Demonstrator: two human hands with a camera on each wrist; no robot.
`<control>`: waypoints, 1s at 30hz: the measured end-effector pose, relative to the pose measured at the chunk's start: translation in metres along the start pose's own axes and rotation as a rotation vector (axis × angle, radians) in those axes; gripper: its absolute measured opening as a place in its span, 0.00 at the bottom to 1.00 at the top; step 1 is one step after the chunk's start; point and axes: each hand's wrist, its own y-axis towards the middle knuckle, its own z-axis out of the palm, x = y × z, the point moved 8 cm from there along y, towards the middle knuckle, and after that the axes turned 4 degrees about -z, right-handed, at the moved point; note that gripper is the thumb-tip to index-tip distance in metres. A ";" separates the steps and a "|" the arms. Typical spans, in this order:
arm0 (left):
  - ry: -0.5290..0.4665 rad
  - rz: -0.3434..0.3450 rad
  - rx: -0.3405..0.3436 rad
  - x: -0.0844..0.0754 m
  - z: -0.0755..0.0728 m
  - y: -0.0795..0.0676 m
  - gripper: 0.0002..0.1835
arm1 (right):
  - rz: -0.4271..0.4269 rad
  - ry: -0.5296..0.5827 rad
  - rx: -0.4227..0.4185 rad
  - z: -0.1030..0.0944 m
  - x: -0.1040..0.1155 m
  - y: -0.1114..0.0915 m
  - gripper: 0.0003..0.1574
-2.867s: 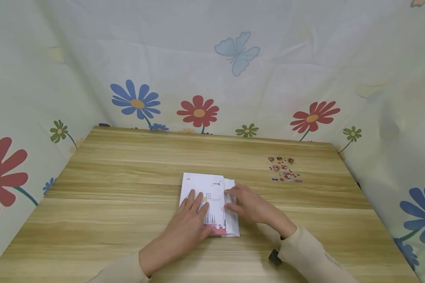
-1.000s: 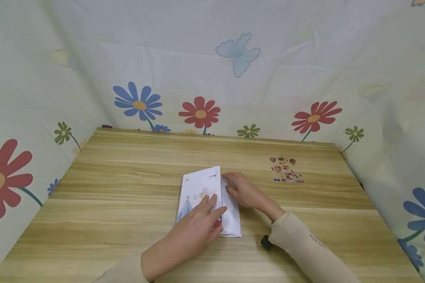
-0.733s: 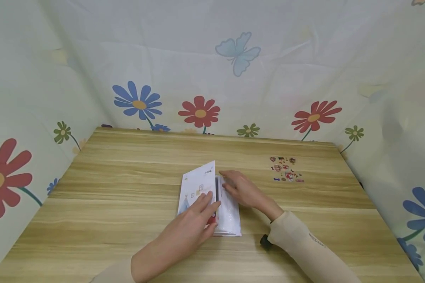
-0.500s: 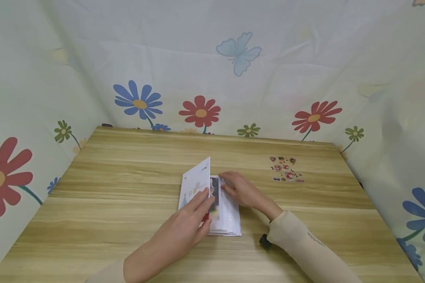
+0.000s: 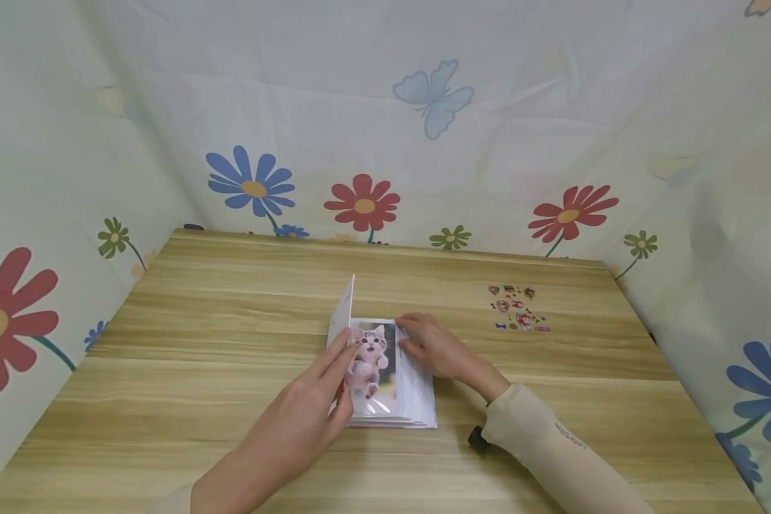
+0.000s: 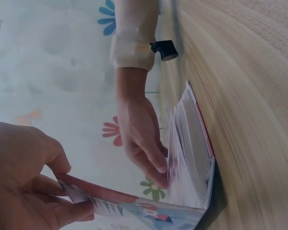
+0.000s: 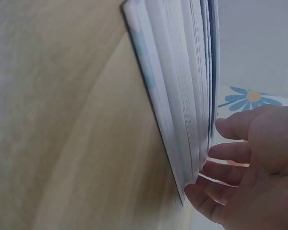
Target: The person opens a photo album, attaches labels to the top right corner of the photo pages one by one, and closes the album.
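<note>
A photo album (image 5: 417, 400) lies on the table, its white front cover (image 5: 343, 312) standing nearly upright along the left side. My left hand (image 5: 302, 414) pinches the cover's free edge between thumb and fingers, as the left wrist view shows. Inside, a kitten photo (image 5: 374, 364) sits on the top page in a shiny sleeve. With loosely bent fingers, my right hand (image 5: 440, 348) touches the pages at the album's right side. The right wrist view shows those fingertips against the stacked page edges (image 7: 182, 96).
A clear sheet of small coloured stickers (image 5: 517, 308) lies at the back right of the wooden table (image 5: 231, 314). A flower-printed cloth (image 5: 283, 93) encloses the table at the back and sides. A small black device (image 5: 478, 439) sits at my right sleeve.
My left hand has lifted the album's front cover and swung it leftward to nearly upright, uncovering the kitten photo. The right hand moved slightly up the page edge, then stayed there.
</note>
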 end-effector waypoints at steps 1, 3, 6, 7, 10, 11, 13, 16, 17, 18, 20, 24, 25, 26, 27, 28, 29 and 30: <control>-0.003 -0.011 0.001 0.002 -0.001 -0.001 0.31 | -0.003 -0.003 0.000 0.000 0.000 0.000 0.30; -0.013 -0.035 0.006 0.005 -0.004 -0.003 0.31 | -0.006 -0.009 0.003 0.000 0.001 0.000 0.30; -0.015 -0.054 0.006 0.009 -0.007 -0.006 0.31 | -0.003 -0.014 0.012 0.001 0.002 0.000 0.31; -0.012 -0.055 0.002 0.011 -0.008 -0.007 0.31 | -0.002 -0.017 0.014 0.001 0.003 0.000 0.31; 0.011 -0.038 -0.025 0.013 -0.012 -0.008 0.31 | 0.011 -0.020 0.023 0.002 0.003 0.000 0.31; 0.019 -0.036 -0.035 0.014 -0.014 -0.008 0.30 | 0.017 -0.021 0.025 0.002 0.003 0.000 0.31; 0.028 -0.039 -0.051 0.016 -0.017 -0.009 0.31 | 0.027 -0.021 0.028 0.003 0.003 0.000 0.31; 0.032 -0.058 -0.064 0.019 -0.021 -0.010 0.31 | 0.041 -0.023 0.031 0.003 0.003 0.000 0.31; 0.033 -0.070 -0.065 0.021 -0.022 -0.011 0.31 | 0.043 -0.023 0.030 0.003 0.003 0.000 0.31; 0.034 -0.071 -0.072 0.022 -0.024 -0.011 0.31 | 0.045 -0.024 0.029 0.003 0.003 0.000 0.31; 0.041 -0.074 -0.081 0.024 -0.026 -0.012 0.31 | 0.049 -0.024 0.029 0.003 0.003 0.000 0.31; 0.049 -0.069 -0.106 0.029 -0.030 -0.015 0.31 | 0.052 -0.024 0.025 0.003 0.002 0.000 0.32; 0.050 -0.069 -0.112 0.031 -0.031 -0.016 0.31 | 0.054 -0.025 0.026 0.003 0.002 0.000 0.32; 0.051 -0.071 -0.117 0.032 -0.032 -0.017 0.31 | 0.053 -0.026 0.024 0.003 0.002 0.000 0.32; 0.050 -0.072 -0.125 0.034 -0.033 -0.018 0.31 | 0.054 -0.026 0.024 0.003 0.002 0.000 0.32; 0.052 -0.076 -0.133 0.036 -0.035 -0.019 0.31 | 0.052 -0.026 0.022 0.003 0.002 0.000 0.32; 0.053 -0.081 -0.140 0.038 -0.036 -0.020 0.30 | 0.051 -0.028 0.021 0.003 0.002 0.000 0.32; 0.053 -0.085 -0.147 0.040 -0.037 -0.022 0.30 | 0.053 -0.028 0.023 0.003 0.002 0.000 0.32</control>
